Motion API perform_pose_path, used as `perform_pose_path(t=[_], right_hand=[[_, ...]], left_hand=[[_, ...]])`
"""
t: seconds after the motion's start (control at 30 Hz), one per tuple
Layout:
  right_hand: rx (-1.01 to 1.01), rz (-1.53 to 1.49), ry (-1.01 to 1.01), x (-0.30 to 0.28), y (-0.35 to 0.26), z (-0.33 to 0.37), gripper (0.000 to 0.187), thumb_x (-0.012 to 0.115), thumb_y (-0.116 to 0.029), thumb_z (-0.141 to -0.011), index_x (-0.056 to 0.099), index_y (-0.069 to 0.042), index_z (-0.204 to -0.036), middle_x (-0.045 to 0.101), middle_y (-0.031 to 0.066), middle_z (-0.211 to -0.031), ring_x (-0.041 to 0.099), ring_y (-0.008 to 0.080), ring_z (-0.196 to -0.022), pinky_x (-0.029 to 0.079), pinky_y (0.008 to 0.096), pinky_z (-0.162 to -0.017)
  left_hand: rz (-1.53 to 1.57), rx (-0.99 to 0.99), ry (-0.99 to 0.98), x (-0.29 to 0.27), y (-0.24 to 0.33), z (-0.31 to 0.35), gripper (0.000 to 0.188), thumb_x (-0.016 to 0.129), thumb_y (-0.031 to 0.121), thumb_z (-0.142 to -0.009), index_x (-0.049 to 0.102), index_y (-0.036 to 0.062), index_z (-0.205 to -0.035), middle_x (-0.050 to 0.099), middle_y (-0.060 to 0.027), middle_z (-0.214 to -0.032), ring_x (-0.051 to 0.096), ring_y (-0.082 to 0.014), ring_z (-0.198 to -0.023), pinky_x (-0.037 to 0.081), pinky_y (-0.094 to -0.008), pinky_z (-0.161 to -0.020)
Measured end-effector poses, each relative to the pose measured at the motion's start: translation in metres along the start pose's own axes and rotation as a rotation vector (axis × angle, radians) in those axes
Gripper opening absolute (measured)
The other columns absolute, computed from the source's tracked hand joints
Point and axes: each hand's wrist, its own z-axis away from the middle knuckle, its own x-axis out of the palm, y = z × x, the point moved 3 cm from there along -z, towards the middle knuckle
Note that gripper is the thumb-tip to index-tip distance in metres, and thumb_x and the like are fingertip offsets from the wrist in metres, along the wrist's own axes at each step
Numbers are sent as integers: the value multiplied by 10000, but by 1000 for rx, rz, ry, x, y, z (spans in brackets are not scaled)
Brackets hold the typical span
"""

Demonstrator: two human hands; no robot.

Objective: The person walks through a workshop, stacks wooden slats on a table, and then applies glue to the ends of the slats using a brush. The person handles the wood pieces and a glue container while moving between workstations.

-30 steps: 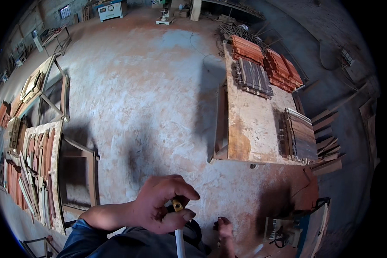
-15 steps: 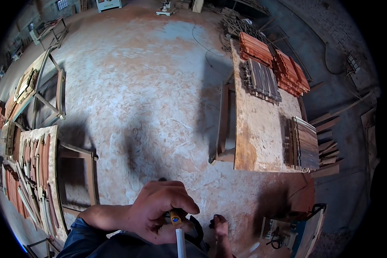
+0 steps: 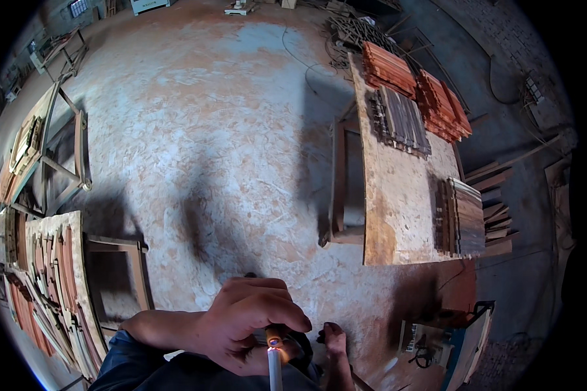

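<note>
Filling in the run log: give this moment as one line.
left hand: holds yellow lighter | glow at white cigarette's tip | right hand: low, contents unclear

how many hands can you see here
2: the left hand at bottom centre, holding a small lighter at the tip of a white stick, and the right hand, farther right, its grip unclear.

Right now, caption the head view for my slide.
Left hand holding a yellow lighter to the glowing tip of a white stick, above a workshop floor between wood-laden tables.
</note>
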Motion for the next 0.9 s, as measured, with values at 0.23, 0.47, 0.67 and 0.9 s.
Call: perform_pose_path(t=[0.23,0.47,0.67,0.9], right_hand=[[52,-90,-3,10,-6,-12,306,579,-235,-931,613,21,-1096,654,131,-810,624,208,-631,531,329,-585],[30,-49,-18,15,-62,-41,333,584,-244,-929,612,19,-1133,665,125,-857,639,187,-683,544,310,-622],[-72,-38,-84,21,-139,-93,356,583,-273,-933,614,23,-1128,669,139,-916,645,187,-737,548,316,-664],[-208,71,-123,18,-234,-170,358,570,-300,-942,621,5,-1122,673,107,-840,625,152,-685,528,298,-661]], left_hand=[[89,-357,-24,-19,-37,-4,325,671,88,-795,536,17,-1083,586,-60,-817,552,-135,-688,446,-260,-593],[-183,-1012,230,-55,-201,77,302,515,227,-947,546,28,-1173,506,-4,-687,486,-75,-577,422,-239,-534],[-903,-1224,-969,-132,-320,329,338,460,335,-937,651,114,-1107,664,-157,-1066,623,-330,-1027,502,-469,-856],[-568,-1627,-690,-137,-289,270,326,470,314,-932,651,110,-1110,666,-158,-1061,626,-327,-1022,504,-462,-851]])
